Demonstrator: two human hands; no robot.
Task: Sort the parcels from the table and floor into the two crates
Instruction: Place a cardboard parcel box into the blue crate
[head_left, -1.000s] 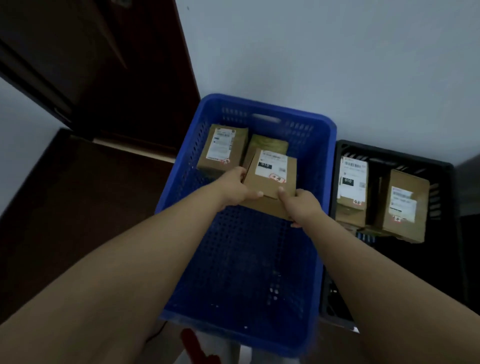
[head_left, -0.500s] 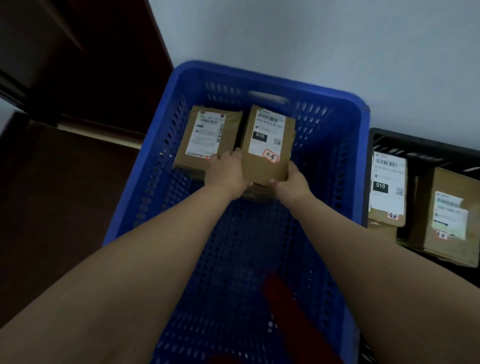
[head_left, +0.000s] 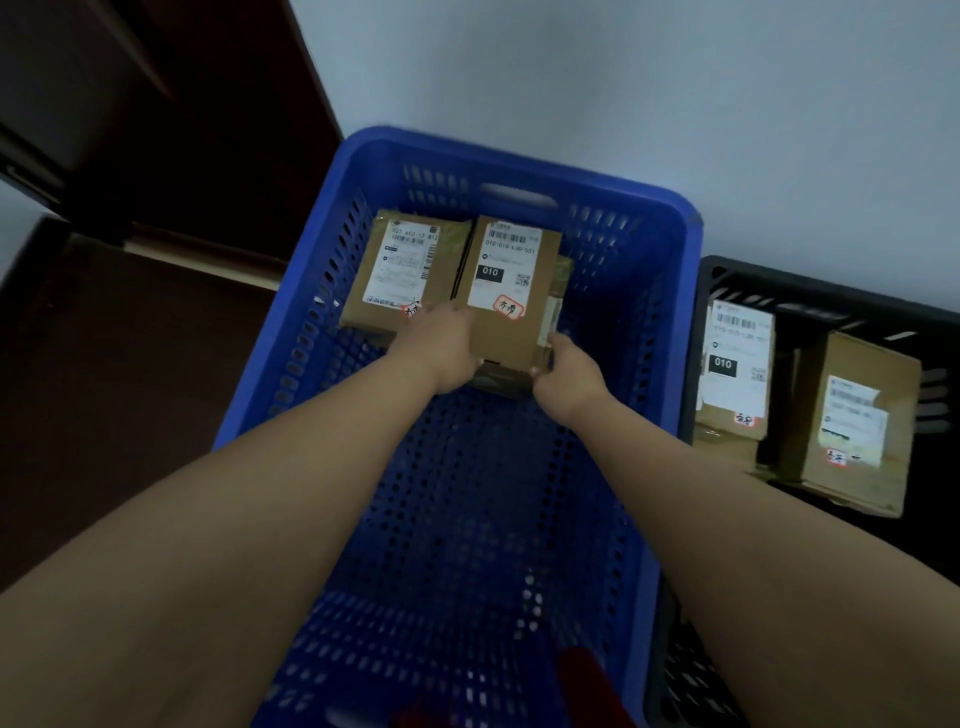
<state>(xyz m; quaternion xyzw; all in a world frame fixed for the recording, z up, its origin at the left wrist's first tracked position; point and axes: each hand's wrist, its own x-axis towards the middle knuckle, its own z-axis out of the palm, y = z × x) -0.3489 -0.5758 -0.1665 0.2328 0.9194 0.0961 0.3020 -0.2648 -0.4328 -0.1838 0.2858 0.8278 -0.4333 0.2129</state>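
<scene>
A brown cardboard parcel (head_left: 511, 291) with a white "010" label lies at the far end of the blue crate (head_left: 670, 291), on top of another parcel whose edge shows beneath it. My left hand (head_left: 441, 345) grips its near left corner and my right hand (head_left: 566, 369) grips its near right corner. A second labelled parcel (head_left: 402, 270) lies flat just to its left, touching it. The black crate (head_left: 711, 280) to the right holds two labelled parcels (head_left: 735, 374), (head_left: 852, 421).
Both crates stand against a pale wall (head_left: 623, 78). A dark wooden door (head_left: 171, 114) is at the far left, with dark floor (head_left: 104, 389) in front of it. Something red (head_left: 587, 680) shows blurred at the bottom edge.
Both hands have carried the "010" parcel further into the blue crate and lowered it beside the left parcel, on top of another. The camera has come closer to the crate.
</scene>
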